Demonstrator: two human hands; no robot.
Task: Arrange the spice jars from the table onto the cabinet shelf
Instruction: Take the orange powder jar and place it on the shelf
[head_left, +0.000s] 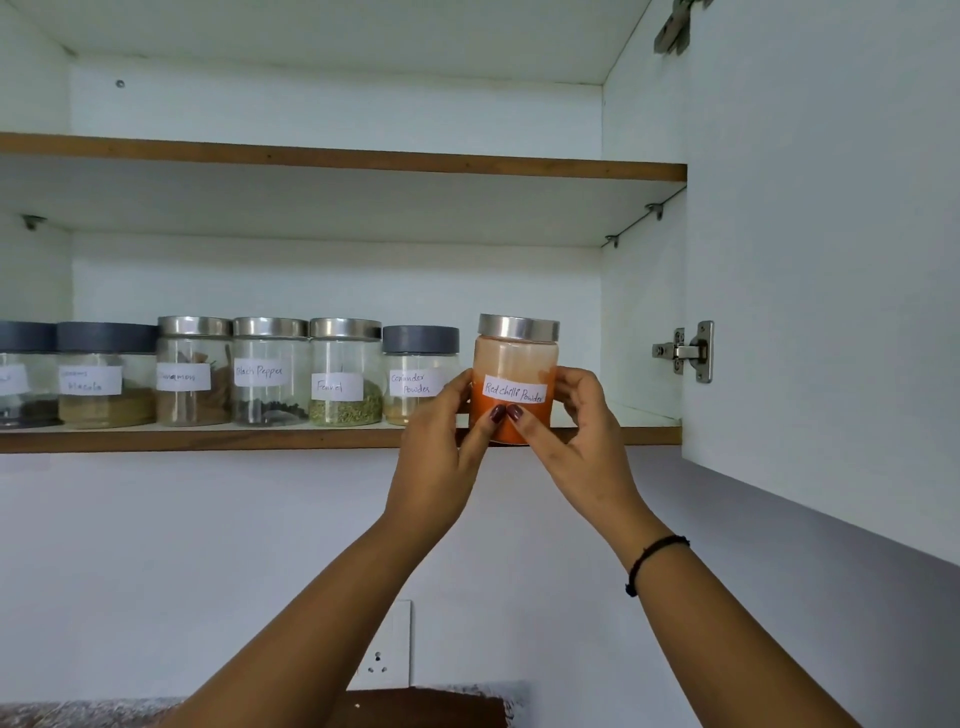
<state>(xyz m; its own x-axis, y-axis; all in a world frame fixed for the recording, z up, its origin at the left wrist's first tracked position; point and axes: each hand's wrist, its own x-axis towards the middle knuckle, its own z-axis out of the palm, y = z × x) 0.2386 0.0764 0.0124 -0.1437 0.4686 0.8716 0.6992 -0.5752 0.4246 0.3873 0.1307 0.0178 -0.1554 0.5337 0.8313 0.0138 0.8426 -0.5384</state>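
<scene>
A glass jar of red chilli powder (515, 364) with a steel lid is gripped from both sides by my left hand (441, 431) and my right hand (576, 426), thumbs meeting under its label. Its base is at the front edge of the lower cabinet shelf (208, 439), to the right of the row. Several labelled jars stand in that row: coriander powder (418, 371) nearest, then fennel (345, 371), black pepper (270, 371), a brown spice jar (193, 371), a masala jar (106, 374) and a partly cut-off jar (26, 374) at the left edge.
The upper shelf (363, 163) holds nothing I can see. The open cabinet door (831, 260) hangs at the right, with a hinge (685, 352) on the side wall. Shelf space lies to the right of the held jar. A wall socket (382, 654) sits below, above a counter edge.
</scene>
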